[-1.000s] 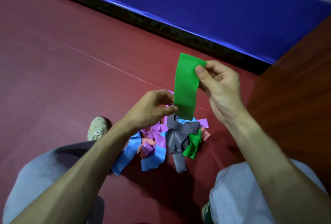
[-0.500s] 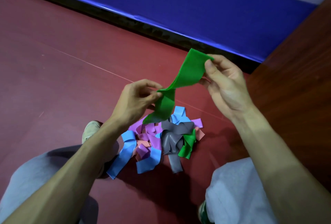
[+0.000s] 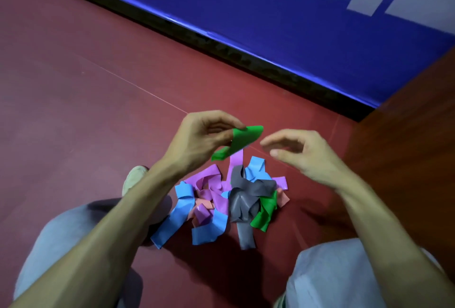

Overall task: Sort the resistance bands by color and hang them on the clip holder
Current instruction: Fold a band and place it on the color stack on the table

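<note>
Left hand (image 3: 202,135) pinches a green band (image 3: 240,141), thin matte rubbery strip, folded, long axis slanting down-left. Right hand (image 3: 305,157) hangs relaxed and empty just right of it. Tangled pile (image 3: 229,199) (blue, purple, grey, pink, green) lies on the red floor (image 3: 86,98) below both hands; clip holder not visible.

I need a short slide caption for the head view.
Left hand pinches a green band above the mixed pile of bands on the red floor; right hand hovers open.
</note>
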A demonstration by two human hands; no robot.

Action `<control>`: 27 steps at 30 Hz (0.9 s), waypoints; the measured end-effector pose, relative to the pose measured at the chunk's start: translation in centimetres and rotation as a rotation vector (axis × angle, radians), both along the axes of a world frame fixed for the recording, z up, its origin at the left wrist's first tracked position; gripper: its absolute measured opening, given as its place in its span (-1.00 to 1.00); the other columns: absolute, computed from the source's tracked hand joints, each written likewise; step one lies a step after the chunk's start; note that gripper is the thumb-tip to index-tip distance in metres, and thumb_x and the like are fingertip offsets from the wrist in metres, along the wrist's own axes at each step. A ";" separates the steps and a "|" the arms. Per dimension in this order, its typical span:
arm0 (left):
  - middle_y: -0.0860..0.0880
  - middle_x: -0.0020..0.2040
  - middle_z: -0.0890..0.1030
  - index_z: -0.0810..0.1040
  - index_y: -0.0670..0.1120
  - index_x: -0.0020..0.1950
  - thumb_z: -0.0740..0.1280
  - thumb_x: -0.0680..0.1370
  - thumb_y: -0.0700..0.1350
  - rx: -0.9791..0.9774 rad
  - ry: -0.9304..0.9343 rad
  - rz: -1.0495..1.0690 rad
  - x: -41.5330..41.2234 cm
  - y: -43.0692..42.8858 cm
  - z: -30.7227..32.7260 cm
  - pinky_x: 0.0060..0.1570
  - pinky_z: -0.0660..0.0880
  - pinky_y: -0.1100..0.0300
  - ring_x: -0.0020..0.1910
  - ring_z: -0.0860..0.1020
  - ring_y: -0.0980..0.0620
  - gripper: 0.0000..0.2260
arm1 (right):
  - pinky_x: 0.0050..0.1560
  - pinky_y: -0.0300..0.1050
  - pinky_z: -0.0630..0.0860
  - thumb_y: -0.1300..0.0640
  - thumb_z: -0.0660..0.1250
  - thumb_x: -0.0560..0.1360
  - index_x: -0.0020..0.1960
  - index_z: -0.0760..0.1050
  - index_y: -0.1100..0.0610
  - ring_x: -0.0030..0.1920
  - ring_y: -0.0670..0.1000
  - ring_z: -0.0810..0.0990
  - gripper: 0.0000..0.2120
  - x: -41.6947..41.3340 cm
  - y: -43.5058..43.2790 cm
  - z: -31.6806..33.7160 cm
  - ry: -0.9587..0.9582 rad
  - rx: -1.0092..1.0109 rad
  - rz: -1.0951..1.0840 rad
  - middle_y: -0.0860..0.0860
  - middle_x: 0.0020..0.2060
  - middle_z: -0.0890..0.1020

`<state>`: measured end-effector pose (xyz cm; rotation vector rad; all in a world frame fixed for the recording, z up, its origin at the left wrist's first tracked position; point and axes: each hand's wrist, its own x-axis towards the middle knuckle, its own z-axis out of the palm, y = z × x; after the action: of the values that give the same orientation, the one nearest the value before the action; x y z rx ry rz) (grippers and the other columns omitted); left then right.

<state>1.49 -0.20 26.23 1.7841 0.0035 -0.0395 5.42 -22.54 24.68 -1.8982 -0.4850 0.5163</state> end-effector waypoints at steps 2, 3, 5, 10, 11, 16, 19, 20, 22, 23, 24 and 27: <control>0.07 -0.19 0.70 0.63 -0.02 -0.15 0.38 0.46 -0.41 0.033 -0.018 -0.017 0.0 0.1 0.0 -0.02 0.60 0.13 -0.15 0.65 0.10 -0.73 | -0.03 -0.39 0.49 0.39 0.41 0.44 0.06 0.55 0.15 -0.03 -0.23 0.60 -0.74 0.0 1.2 0.0 -0.068 0.053 -0.133 -0.05 -0.04 0.64; 0.10 -0.19 0.70 0.63 -0.02 -0.15 0.38 0.46 -0.39 0.045 -0.021 -0.023 0.0 0.1 0.0 -0.01 0.59 0.17 -0.15 0.65 0.12 -0.74 | -0.02 -0.35 0.52 0.35 0.43 0.43 0.08 0.52 0.10 0.02 -0.19 0.59 -0.71 0.1 1.7 -0.1 -0.066 0.091 -0.175 -0.04 -0.01 0.62; 0.13 -0.19 0.70 0.63 -0.01 -0.14 0.40 0.46 -0.37 0.076 -0.037 -0.028 0.0 0.0 0.1 0.00 0.58 0.21 -0.15 0.64 0.16 -0.76 | 0.05 -0.24 0.56 0.28 0.45 0.43 0.12 0.48 0.00 0.12 -0.09 0.57 -0.66 0.1 2.5 -0.2 -0.039 0.152 -0.196 -0.02 0.06 0.60; 0.08 -0.13 0.70 0.65 -0.01 -0.12 0.42 0.45 -0.34 0.112 -0.060 -0.035 -0.1 0.0 0.4 -0.05 0.57 0.27 -0.15 0.65 0.16 -0.79 | -0.09 -0.36 0.49 0.28 0.44 0.44 -0.08 0.61 0.02 -0.17 -0.23 0.60 -0.83 0.1 3.9 -0.2 -0.128 0.096 -0.160 -0.12 -0.18 0.66; 0.08 -0.13 0.70 0.65 0.00 -0.12 0.42 0.46 -0.33 0.108 -0.061 -0.038 -0.1 0.1 0.4 -0.04 0.57 0.28 -0.15 0.65 0.16 -0.79 | -0.13 -0.37 0.47 0.29 0.44 0.44 -0.12 0.61 0.02 -0.22 -0.23 0.59 -0.83 0.2 4.1 -0.2 -0.131 0.103 -0.176 -0.12 -0.22 0.66; 0.00 -0.08 0.70 0.63 -0.05 -0.03 0.32 0.49 -0.41 0.043 -0.017 -0.018 0.0 0.2 0.6 0.04 0.57 0.20 -0.05 0.66 0.09 -0.73 | -0.13 -0.33 0.51 0.34 0.45 0.40 -0.14 0.62 0.09 -0.24 -0.17 0.60 -0.83 0.5 4.2 -0.5 -0.101 0.133 -0.238 -0.04 -0.25 0.67; -0.01 -0.09 0.69 0.62 -0.06 0.02 0.38 0.52 -0.26 0.059 0.008 -0.009 0.1 -0.2 0.4 -0.01 0.56 0.28 -0.07 0.65 0.11 -0.86 | -0.16 -0.29 0.54 0.34 0.47 0.39 -0.16 0.62 0.08 -0.26 -0.17 0.61 -0.83 0.5 4.2 -0.7 -0.092 0.131 -0.264 -0.02 -0.26 0.68; 0.02 -0.09 0.69 0.62 -0.05 0.04 0.41 0.50 -0.19 0.121 0.002 -0.013 0.1 -0.2 0.2 -0.04 0.54 0.33 -0.09 0.64 0.15 -0.87 | -0.17 -0.25 0.54 0.33 0.47 0.39 -0.16 0.63 0.07 -0.26 -0.15 0.62 -0.83 0.5 4.2 -0.6 -0.089 0.134 -0.263 0.00 -0.26 0.69; 0.08 -0.10 0.67 0.64 -0.05 0.07 0.44 0.47 -0.10 0.245 -0.019 -0.015 0.1 -0.1 -0.2 -0.08 0.52 0.40 -0.11 0.62 0.22 -0.81 | -0.16 -0.26 0.54 0.33 0.47 0.38 -0.17 0.63 0.06 -0.25 -0.16 0.62 -0.82 0.5 4.2 -0.6 -0.092 0.147 -0.258 -0.01 -0.26 0.69; 0.08 -0.10 0.67 0.65 -0.06 0.08 0.44 0.47 -0.09 0.284 -0.030 -0.008 0.2 -0.1 -0.3 -0.10 0.52 0.41 -0.11 0.62 0.22 -0.81 | -0.16 -0.29 0.52 0.34 0.47 0.38 -0.17 0.63 0.06 -0.25 -0.17 0.62 -0.82 0.5 4.2 -0.5 -0.091 0.159 -0.257 -0.04 -0.26 0.69; 0.06 -0.12 0.68 0.66 -0.07 0.06 0.44 0.48 -0.10 0.305 -0.043 0.005 0.2 -0.1 -0.4 -0.13 0.51 0.41 -0.13 0.62 0.20 -0.82 | -0.15 -0.32 0.51 0.34 0.47 0.38 -0.17 0.63 0.07 -0.26 -0.18 0.62 -0.81 0.5 4.2 -0.5 -0.086 0.174 -0.255 -0.05 -0.26 0.68; 0.03 -0.17 0.68 0.68 -0.07 -0.03 0.45 0.47 -0.12 0.286 -0.073 0.039 0.2 -0.1 -0.4 -0.18 0.53 0.33 -0.18 0.63 0.11 -0.90 | -0.13 -0.31 0.51 0.33 0.49 0.37 -0.16 0.62 0.04 -0.24 -0.16 0.62 -0.79 0.6 4.1 -0.6 -0.080 0.199 -0.235 -0.07 -0.26 0.67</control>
<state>1.72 -0.33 25.86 2.0700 -0.0091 0.0563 6.05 -18.43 24.12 -1.7599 -0.3448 0.2299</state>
